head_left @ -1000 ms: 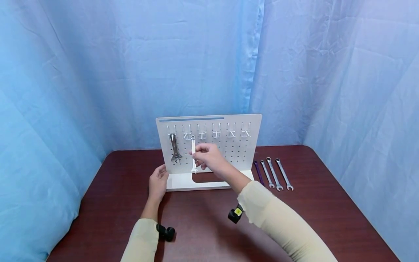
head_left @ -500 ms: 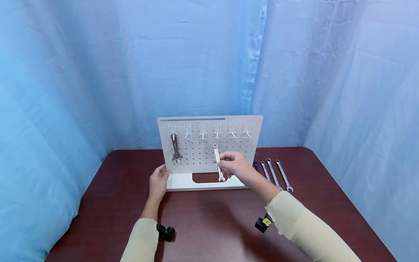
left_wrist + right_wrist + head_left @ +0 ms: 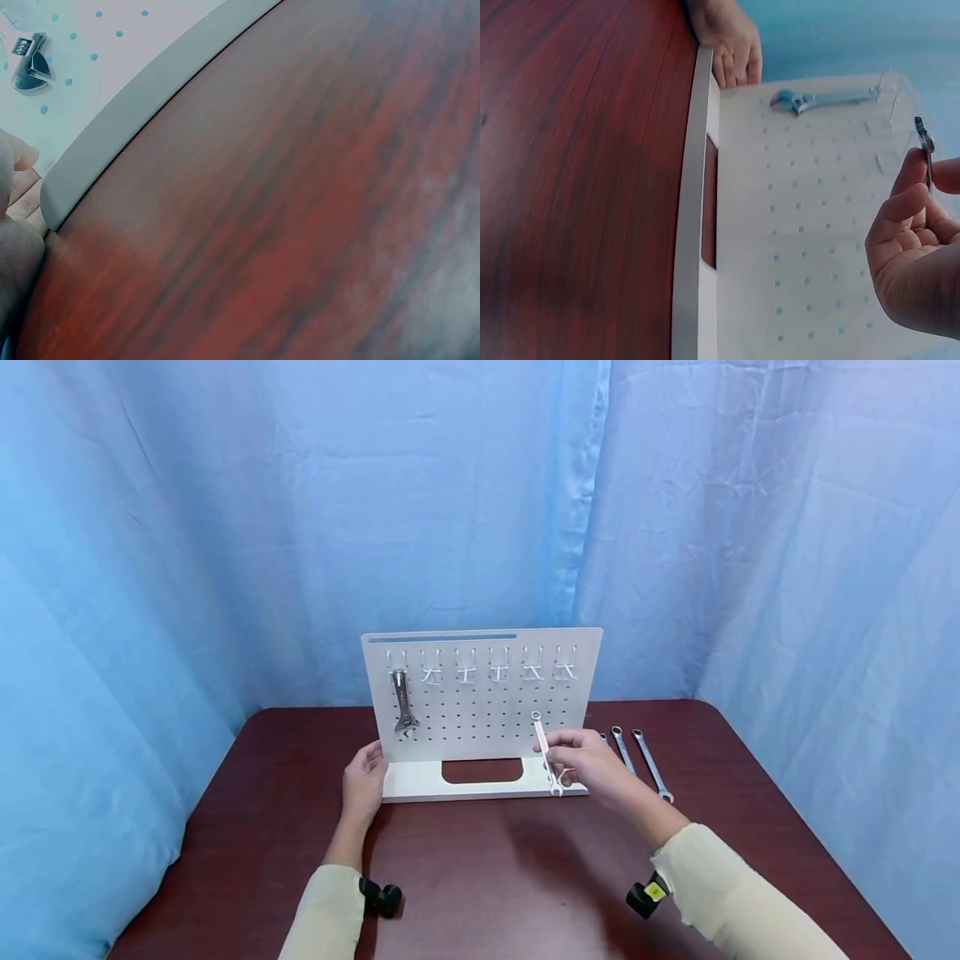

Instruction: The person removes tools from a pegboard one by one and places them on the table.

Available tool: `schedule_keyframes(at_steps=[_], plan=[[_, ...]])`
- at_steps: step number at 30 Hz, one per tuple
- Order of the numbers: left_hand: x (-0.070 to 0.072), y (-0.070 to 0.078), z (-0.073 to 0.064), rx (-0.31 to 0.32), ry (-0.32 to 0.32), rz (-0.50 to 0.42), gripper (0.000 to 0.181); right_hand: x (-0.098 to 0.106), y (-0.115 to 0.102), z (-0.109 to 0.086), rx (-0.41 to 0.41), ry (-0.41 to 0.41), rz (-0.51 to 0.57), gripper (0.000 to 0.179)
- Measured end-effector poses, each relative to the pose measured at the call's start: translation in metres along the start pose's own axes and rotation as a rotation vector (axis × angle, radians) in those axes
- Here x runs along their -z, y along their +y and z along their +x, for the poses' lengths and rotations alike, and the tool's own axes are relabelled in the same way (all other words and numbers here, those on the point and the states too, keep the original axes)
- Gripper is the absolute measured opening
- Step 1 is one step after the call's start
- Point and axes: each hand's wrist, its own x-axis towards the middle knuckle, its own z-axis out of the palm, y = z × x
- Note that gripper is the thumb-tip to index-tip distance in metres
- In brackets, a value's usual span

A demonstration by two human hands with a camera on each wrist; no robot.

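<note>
My right hand (image 3: 588,767) pinches a small silver combination wrench (image 3: 542,735) between thumb and fingers. It is held nearly upright, ring end up, in front of the pegboard's lower right part. The white pegboard (image 3: 480,710) stands on its base with a row of wire hooks (image 3: 499,670) near the top. An adjustable wrench (image 3: 402,702) hangs from the leftmost hook, head down. At the board's lower left edge, my left hand (image 3: 363,785) holds the side, thumb in front. Its fingers (image 3: 739,64) also show in the right wrist view.
To the right of the board, more combination wrenches (image 3: 651,762) lie side by side on the dark red table (image 3: 465,877). My right hand and forearm partly hide them. Blue curtains (image 3: 465,510) hang behind and at both sides.
My right hand has moved right and down with the combination wrench, from near the second hook to the board's lower right. The left hand stays at the board's edge.
</note>
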Motion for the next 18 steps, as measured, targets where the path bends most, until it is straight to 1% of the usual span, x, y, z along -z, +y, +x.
schedule_keyframes(at_steps=[4, 12, 14, 18], plan=[[-0.001, -0.002, 0.000, 0.001, 0.002, 0.005, 0.041, 0.016, 0.007, -0.005, -0.015, 0.027, -0.014, 0.028], [0.000, 0.001, 0.000, -0.011, -0.002, -0.013, 0.041, 0.051, 0.025, -0.013, -0.053, 0.057, 0.094, 0.021], [0.000, 0.001, -0.001, -0.010, -0.001, -0.015, 0.041, 0.061, 0.031, -0.014, -0.069, 0.077, 0.095, 0.020], [0.000, 0.001, -0.001, -0.013, 0.001, -0.011, 0.041, 0.078, 0.040, -0.015, -0.111, 0.120, 0.083, 0.024]])
